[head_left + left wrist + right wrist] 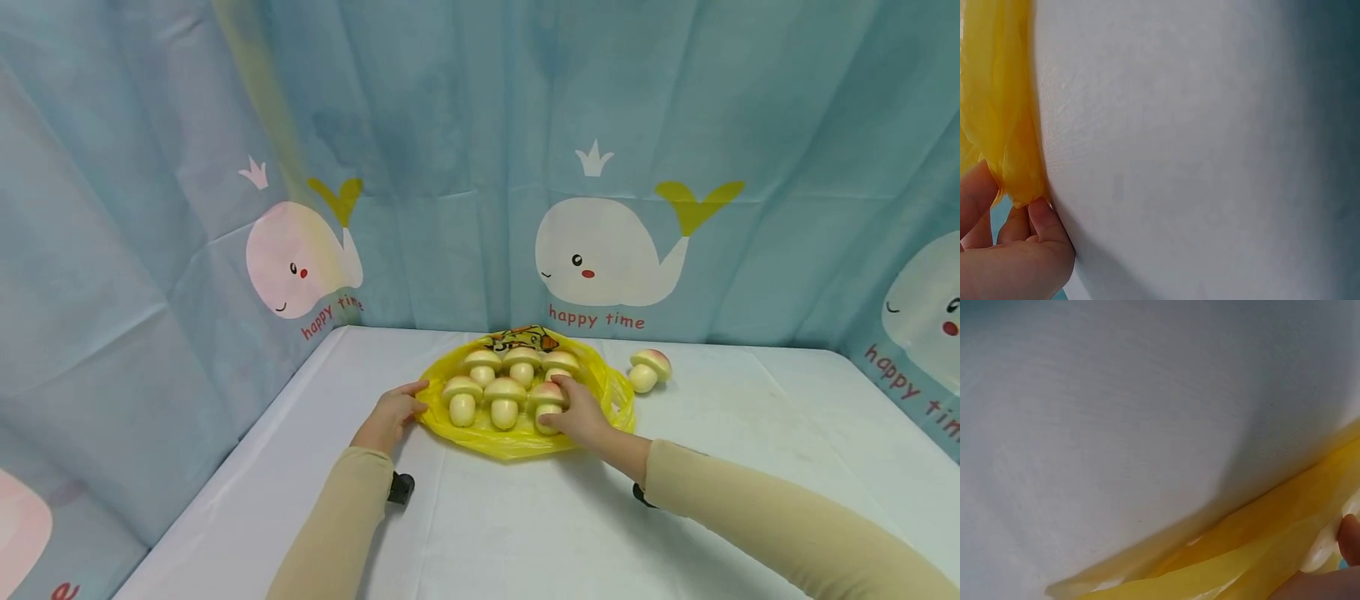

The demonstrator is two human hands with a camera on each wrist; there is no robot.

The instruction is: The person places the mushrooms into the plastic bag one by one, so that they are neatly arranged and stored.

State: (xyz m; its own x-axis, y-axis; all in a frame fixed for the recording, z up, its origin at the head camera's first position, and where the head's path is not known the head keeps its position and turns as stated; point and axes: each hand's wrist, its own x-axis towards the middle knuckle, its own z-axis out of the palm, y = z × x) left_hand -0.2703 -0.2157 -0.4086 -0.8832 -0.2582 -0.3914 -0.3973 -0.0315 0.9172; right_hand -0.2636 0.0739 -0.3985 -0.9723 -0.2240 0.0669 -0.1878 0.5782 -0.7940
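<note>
A yellow plastic bag (480, 446) lies spread on the table, with several mushroom-shaped toys standing in two rows on it. My left hand (392, 417) pinches the bag's left edge; the left wrist view shows its fingertips on the gathered plastic (1004, 94). At the front right of the rows, my right hand (585, 414) grips a toy mushroom (546, 392), fingers by the cap and thumb by the stem. Only part of this hand (1329, 587) shows in the right wrist view, by a pale piece of the mushroom (1321, 553) behind the bag's yellow folds.
Another toy mushroom (649, 370) lies tilted on the white-covered table (750, 417), right of the bag. Behind the table hangs a blue curtain (465, 250) printed with whales. Beige sleeves (735, 492) and black wrist devices (401, 488) are on both arms.
</note>
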